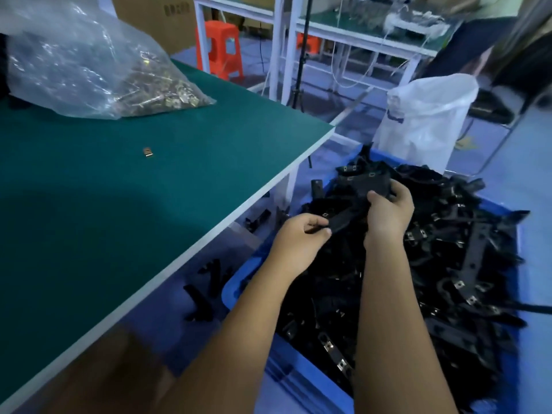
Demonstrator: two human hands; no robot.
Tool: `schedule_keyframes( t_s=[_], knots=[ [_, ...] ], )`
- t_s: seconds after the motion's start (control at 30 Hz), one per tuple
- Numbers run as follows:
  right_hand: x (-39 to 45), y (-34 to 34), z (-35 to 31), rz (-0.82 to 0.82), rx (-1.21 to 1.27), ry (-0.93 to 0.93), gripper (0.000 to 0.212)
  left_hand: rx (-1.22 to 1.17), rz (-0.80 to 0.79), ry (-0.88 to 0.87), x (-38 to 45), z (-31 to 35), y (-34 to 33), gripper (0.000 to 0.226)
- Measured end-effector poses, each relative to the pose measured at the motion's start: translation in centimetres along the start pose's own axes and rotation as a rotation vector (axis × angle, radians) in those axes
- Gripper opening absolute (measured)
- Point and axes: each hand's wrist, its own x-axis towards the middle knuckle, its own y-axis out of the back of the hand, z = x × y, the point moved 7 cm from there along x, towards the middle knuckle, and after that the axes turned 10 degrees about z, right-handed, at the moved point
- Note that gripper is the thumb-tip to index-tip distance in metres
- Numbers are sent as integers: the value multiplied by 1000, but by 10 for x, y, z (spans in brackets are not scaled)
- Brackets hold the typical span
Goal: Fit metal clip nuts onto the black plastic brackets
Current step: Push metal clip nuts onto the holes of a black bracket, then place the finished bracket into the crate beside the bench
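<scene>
Both my hands reach over a blue crate (307,377) heaped with black plastic brackets (448,264), many carrying metal clip nuts. My left hand (298,237) pinches the near end of one black bracket (346,218), where a metal clip nut shows. My right hand (388,210) grips the far part of the same bracket among others on the heap. A single loose clip nut (148,153) lies on the green table (89,219). A clear plastic bag of clip nuts (98,70) sits at the table's far left.
Several black brackets (206,285) lie on the floor between table and crate. A white sack (427,115) stands behind the crate. An orange stool (219,46) and white-framed benches are farther back. A brown cardboard piece (113,369) lies under the table edge.
</scene>
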Motion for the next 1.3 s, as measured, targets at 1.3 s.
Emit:
schedule_keyframes(
  t_s=[1.3],
  knots=[
    [-510, -284, -64, -1417, -207, 875, 20, -164, 1210, -213, -121, -5, 463, 21]
  ],
)
